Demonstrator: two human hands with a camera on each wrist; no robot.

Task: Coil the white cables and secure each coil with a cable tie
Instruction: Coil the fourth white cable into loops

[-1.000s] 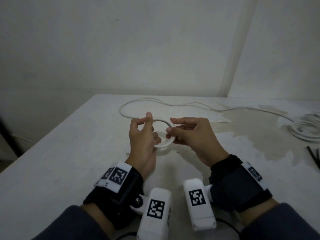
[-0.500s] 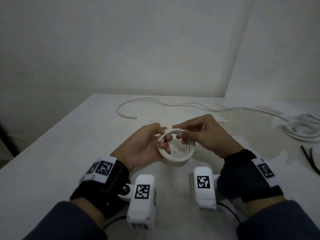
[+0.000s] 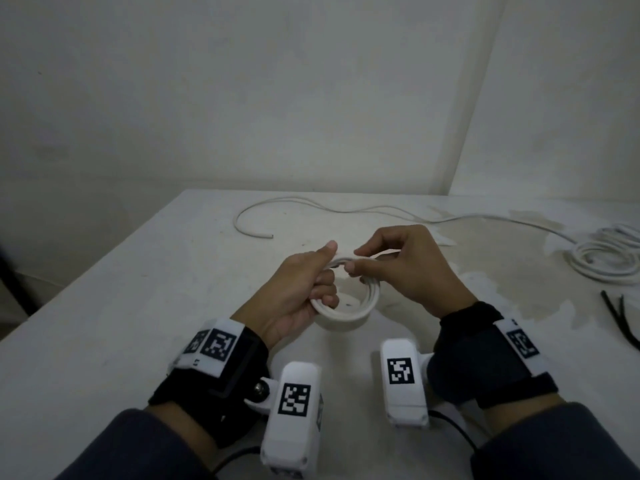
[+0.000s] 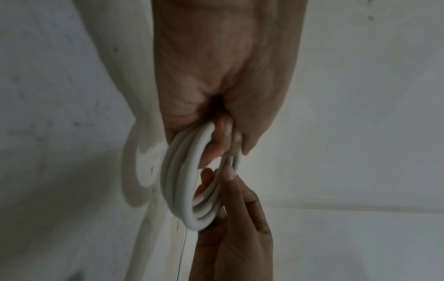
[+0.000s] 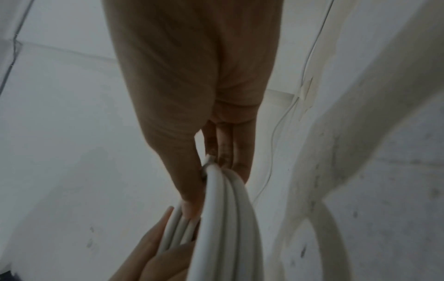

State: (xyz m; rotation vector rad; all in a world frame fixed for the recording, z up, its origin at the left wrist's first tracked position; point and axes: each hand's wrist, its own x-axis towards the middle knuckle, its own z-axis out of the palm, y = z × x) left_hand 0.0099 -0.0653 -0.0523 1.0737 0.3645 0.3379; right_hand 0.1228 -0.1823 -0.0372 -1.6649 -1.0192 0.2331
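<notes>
Gripping the coil point(image 3: 349, 311) above the table point(image 3: 104, 306), your left hand point(image 3: 294, 296) clamps its near-left arc — your right hand point(image 3: 408, 268) pinches the far strands; springy, light cable, so hold across all turns.

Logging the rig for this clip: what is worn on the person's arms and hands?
Both hands are bare. Dark blue-grey sleeves. Each wrist carries a black strap with white bands bearing black square-code markers, plus a white camera box with its own marker and a thin black cable.
</notes>
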